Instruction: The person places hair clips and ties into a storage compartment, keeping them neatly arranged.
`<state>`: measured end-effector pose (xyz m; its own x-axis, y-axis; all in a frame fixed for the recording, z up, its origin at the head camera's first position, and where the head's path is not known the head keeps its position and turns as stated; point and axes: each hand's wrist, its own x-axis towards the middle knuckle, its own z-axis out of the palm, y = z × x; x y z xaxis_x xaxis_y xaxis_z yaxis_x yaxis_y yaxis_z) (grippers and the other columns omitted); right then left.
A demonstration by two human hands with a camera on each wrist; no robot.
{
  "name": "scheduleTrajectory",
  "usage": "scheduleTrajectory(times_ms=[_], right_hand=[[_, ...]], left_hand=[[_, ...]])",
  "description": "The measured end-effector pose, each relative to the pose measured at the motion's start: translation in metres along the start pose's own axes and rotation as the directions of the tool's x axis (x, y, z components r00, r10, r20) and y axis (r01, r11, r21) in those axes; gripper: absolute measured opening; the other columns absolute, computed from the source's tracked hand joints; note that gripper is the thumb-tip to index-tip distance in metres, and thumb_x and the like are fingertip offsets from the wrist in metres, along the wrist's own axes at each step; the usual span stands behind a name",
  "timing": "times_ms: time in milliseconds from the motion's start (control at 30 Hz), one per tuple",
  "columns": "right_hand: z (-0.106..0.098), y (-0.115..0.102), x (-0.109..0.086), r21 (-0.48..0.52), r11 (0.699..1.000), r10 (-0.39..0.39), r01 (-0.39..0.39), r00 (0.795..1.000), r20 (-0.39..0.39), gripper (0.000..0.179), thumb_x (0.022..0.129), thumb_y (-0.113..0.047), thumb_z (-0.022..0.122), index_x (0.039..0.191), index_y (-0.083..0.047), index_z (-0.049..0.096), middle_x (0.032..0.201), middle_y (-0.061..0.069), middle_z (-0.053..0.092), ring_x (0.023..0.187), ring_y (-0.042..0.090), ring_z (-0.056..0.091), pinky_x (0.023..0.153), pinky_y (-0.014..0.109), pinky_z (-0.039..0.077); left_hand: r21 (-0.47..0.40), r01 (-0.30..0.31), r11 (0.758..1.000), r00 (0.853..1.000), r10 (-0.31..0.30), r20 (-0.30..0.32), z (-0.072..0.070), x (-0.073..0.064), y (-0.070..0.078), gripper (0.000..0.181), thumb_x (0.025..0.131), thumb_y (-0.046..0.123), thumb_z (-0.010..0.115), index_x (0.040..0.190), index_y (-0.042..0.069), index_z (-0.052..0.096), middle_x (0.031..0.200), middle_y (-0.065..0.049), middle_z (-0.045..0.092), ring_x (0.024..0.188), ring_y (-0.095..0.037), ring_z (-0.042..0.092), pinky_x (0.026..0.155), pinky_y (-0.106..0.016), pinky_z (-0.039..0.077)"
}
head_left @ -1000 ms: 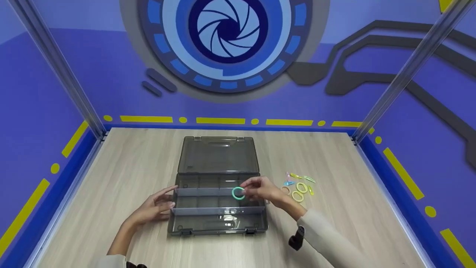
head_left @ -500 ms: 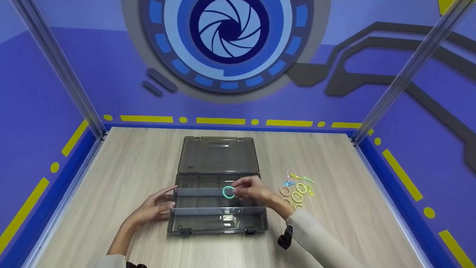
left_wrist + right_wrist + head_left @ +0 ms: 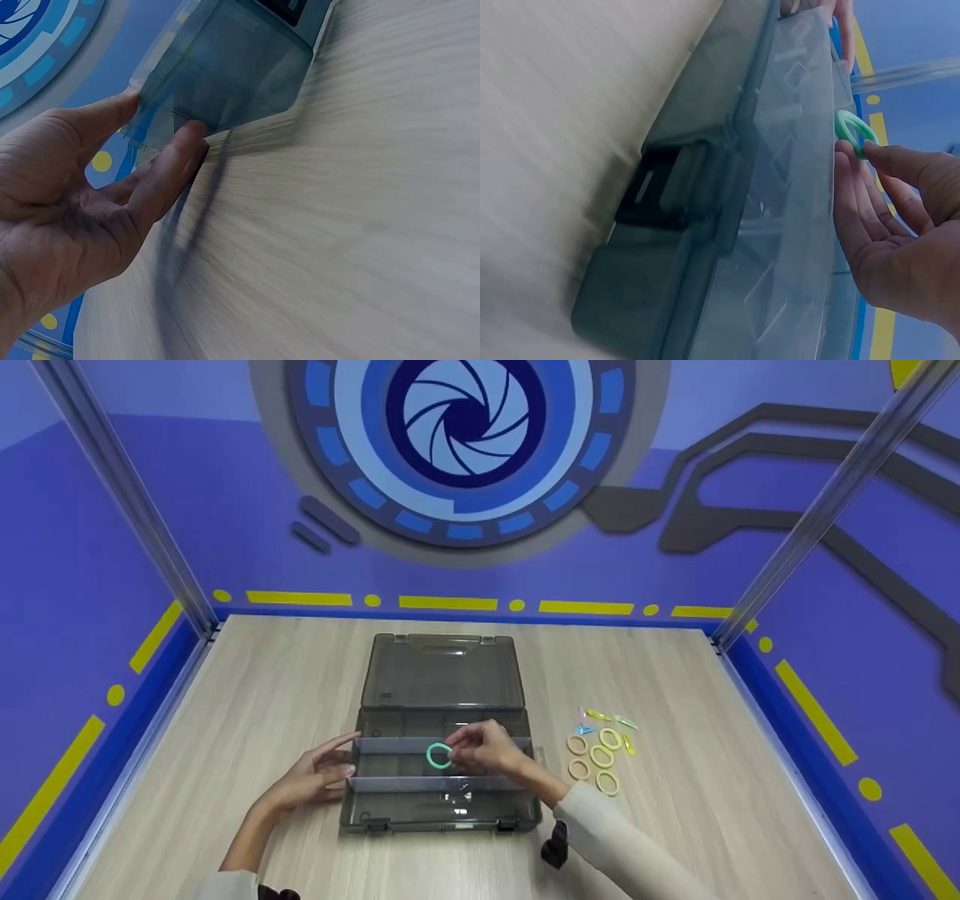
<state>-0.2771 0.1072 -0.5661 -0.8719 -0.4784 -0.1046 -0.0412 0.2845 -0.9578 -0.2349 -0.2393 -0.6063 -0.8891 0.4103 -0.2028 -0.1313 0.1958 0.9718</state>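
Box (image 3: 405, 808), lid (image 3: 442, 675) laid back; green ring (image 3: 428, 756) above middle compartment (image 3: 382, 766)

Box: left side touched by left hand (image 3: 304, 781), fingers extended.
Right hand (image 3: 486, 747): green ring pinched, shifted leftward within the last second; setting down is judged not yet done.
Loose rings (image 3: 592, 755), clips (image 3: 584, 730): laid right of box.
No brand, label or writing is legible.

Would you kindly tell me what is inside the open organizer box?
Two long translucent dividers show inside; the right hand, pinching a green ring over the box, hides part of the interior.
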Motion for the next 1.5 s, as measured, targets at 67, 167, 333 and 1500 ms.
scheduleTrajectory(times_ms=[67, 167, 333, 1500], right_hand=[[0.005, -0.002, 0.002, -0.021, 1.0, -0.002, 0.002, 1.0, -0.01, 0.018, 0.088, 0.005, 0.073, 0.105, 0.012, 0.072, 0.096, 0.031, 0.074, 0.082, 0.039, 0.076, 0.072, 0.037, 0.064], [0.01, -0.005, 0.006, -0.023, 1.0, -0.005, 0.004, 1.0, -0.02, 0.017, 0.088, 0.006, 0.073, 0.104, 0.011, 0.072, 0.095, 0.031, 0.074, 0.084, 0.043, 0.075, 0.073, 0.039, 0.064], [0.018, -0.006, 0.012, -0.024, 1.0, -0.011, 0.01, 1.0, -0.029, 0.014, 0.087, 0.009, 0.072, 0.101, 0.011, 0.073, 0.092, 0.03, 0.074, 0.08, 0.038, 0.077, 0.071, 0.037, 0.064], [0.096, -0.001, 0.043, -0.407, 0.908, -0.164, 0.101, 0.979, -0.124, 0.009, 0.076, 0.008, 0.076, 0.083, 0.004, 0.078, 0.075, 0.014, 0.077, 0.065, 0.013, 0.071, 0.058, 0.011, 0.047]], left_hand=[[0.004, -0.001, 1.0, 1.0, 0.001, 0.001, -0.001, 0.0, 0.0, 0.068, 0.105, 0.025, 0.059, 0.162, 0.008, 0.025, 0.15, -0.037, 0.034, 0.129, -0.04, 0.057, 0.099, -0.051, 0.055], [0.005, -0.002, 1.0, 1.0, 0.002, -0.004, -0.001, 0.001, 0.0, 0.068, 0.104, 0.024, 0.059, 0.162, 0.008, 0.026, 0.15, -0.036, 0.035, 0.128, -0.04, 0.058, 0.099, -0.051, 0.056], [0.001, 0.002, 1.0, 1.0, -0.002, -0.008, -0.001, 0.002, -0.001, 0.068, 0.104, 0.024, 0.06, 0.162, 0.009, 0.026, 0.15, -0.035, 0.035, 0.129, -0.04, 0.057, 0.099, -0.05, 0.056], [-0.065, 0.02, 0.998, 1.0, -0.019, 0.01, 0.001, -0.001, 0.001, 0.066, 0.106, 0.022, 0.057, 0.163, 0.012, 0.025, 0.153, -0.033, 0.035, 0.137, -0.045, 0.049, 0.102, -0.056, 0.053]])
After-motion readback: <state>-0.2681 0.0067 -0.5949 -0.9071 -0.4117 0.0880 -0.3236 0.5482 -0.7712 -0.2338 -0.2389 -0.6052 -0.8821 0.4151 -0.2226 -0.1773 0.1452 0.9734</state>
